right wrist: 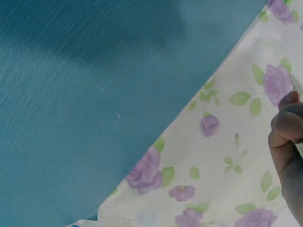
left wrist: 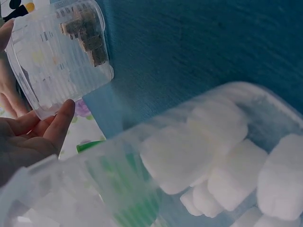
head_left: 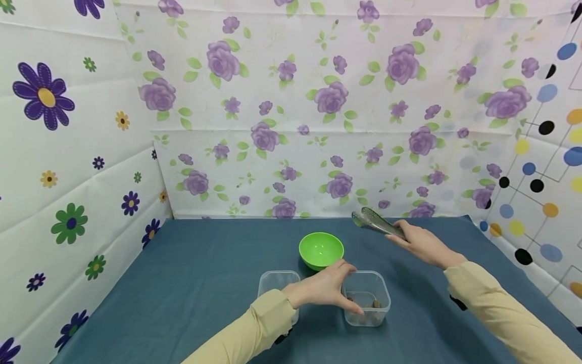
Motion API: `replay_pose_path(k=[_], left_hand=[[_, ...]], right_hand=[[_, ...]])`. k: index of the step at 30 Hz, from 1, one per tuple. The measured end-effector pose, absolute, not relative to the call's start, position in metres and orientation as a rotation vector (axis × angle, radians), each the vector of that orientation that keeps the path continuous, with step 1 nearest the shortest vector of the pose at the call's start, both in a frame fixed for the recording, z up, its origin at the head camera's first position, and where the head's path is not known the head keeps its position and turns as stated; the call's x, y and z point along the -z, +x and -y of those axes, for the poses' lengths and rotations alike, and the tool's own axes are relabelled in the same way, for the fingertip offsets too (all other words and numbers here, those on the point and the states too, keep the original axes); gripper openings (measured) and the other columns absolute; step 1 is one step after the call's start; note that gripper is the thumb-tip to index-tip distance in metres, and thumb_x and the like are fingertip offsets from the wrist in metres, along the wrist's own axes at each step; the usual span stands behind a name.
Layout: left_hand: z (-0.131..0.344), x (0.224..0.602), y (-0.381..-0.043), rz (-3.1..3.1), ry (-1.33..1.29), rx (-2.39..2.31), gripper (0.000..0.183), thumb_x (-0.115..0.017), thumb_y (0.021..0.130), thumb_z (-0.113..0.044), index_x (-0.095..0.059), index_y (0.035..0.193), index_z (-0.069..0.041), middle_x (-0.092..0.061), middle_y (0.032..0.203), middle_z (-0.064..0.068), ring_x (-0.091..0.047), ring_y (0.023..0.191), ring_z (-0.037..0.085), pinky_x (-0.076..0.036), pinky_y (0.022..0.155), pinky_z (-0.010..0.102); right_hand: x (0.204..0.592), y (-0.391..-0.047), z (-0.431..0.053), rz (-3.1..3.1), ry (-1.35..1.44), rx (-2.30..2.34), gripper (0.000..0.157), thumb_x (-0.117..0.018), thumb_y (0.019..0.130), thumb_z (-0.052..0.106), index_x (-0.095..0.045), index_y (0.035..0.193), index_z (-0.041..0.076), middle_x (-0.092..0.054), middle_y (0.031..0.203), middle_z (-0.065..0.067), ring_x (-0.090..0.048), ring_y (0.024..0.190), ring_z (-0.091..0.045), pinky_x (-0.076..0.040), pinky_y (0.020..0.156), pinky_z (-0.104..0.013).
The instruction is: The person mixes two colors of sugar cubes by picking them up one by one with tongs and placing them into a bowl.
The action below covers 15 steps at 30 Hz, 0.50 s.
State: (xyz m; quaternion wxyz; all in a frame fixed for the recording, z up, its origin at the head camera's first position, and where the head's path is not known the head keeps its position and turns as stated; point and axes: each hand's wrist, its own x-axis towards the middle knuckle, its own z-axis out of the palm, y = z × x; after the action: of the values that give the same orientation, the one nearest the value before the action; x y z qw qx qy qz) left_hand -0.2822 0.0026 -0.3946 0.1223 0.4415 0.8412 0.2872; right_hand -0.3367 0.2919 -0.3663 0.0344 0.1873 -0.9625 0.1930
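Observation:
My left hand (head_left: 323, 287) spans the left side of a clear plastic container (head_left: 370, 284), thumb at the front and fingers at the back rim. Small brown cubes (left wrist: 90, 38) lie in it, bunched to one side in the left wrist view. Up to the right, my right hand (head_left: 425, 245) grips metal tongs (head_left: 382, 224) with perforated tips, held above the table and pointing left. In the right wrist view only the curled fingers (right wrist: 286, 132) show at the edge. A second clear container (head_left: 278, 279), partly hidden by my left forearm, holds white chunks (left wrist: 180, 156).
A bright green bowl (head_left: 321, 247) stands behind the two containers, near my left fingertips. Blue cloth (head_left: 218, 263) covers the table. Flower-printed sheets (head_left: 282, 101) rise at the back and left, and a dotted sheet (head_left: 541, 202) stands on the right.

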Motion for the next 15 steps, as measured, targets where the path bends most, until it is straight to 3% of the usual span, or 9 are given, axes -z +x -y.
replay_pose_path(k=[5, 10, 15], left_hand=[[-0.002, 0.395, -0.282, -2.444, 1.265, -0.854, 0.078, -0.072, 0.076, -0.042, -0.035, 0.133, -0.004, -0.039, 0.115, -0.001, -0.044, 0.107, 0.015, -0.04, 0.084, 0.021], [-0.002, 0.395, -0.282, -2.444, 1.264, -0.872, 0.078, -0.072, 0.075, -0.042, -0.036, 0.133, -0.004, -0.039, 0.115, -0.001, -0.045, 0.107, 0.015, -0.041, 0.083, 0.021], [-0.002, 0.396, -0.283, -2.439, 1.266, -0.894, 0.079, -0.073, 0.074, -0.041, -0.036, 0.133, -0.004, -0.04, 0.116, 0.0, -0.045, 0.107, 0.015, -0.041, 0.082, 0.021]], right_hand=[[0.357, -0.332, -0.288, 2.92, 0.596, -0.547, 0.071, -0.045, 0.087, 0.058, -0.048, 0.123, -0.003, -0.06, 0.094, -0.008, -0.059, 0.075, -0.018, -0.047, 0.065, -0.044], [0.347, -0.327, -0.289, 2.875, 0.739, -0.55, 0.057, -0.048, 0.087, 0.054, -0.056, 0.115, 0.006, -0.06, 0.096, -0.003, -0.059, 0.077, -0.014, -0.048, 0.068, -0.042], [0.333, -0.319, -0.289, 2.893, 0.893, -0.543, 0.042, -0.052, 0.088, 0.049, -0.057, 0.108, 0.012, -0.058, 0.084, 0.005, -0.054, 0.057, -0.008, -0.046, 0.054, -0.032]])
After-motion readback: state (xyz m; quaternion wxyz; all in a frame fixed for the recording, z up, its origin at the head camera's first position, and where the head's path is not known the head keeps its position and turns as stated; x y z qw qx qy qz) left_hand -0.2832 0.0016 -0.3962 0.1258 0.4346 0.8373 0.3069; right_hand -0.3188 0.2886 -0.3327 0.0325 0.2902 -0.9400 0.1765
